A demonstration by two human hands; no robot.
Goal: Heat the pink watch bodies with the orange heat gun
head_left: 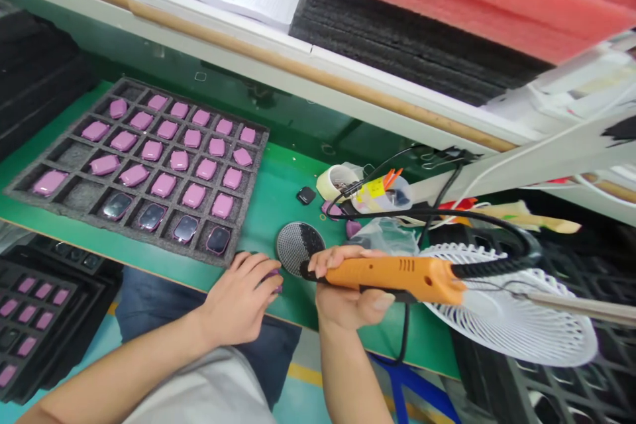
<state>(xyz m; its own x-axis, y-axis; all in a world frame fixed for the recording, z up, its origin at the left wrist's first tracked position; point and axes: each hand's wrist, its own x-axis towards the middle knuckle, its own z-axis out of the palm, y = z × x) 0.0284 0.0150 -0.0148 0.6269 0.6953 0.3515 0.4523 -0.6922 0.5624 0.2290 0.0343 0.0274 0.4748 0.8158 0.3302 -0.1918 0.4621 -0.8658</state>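
My right hand is wrapped round an orange electric tool held level, its black tip pointing left at the piece under my left hand. My left hand presses curled fingers on a small pink part at the green mat's front edge. A round black perforated disc lies just behind the tool tip. A grey foam tray at the left holds several pink parts in its cells, some turned dark glossy side up.
A white fan lies at the right, with the tool's black cable looped over it. A tape roll, a plastic cup and a small black part sit behind. Another tray of pink parts is low left. A shelf runs overhead.
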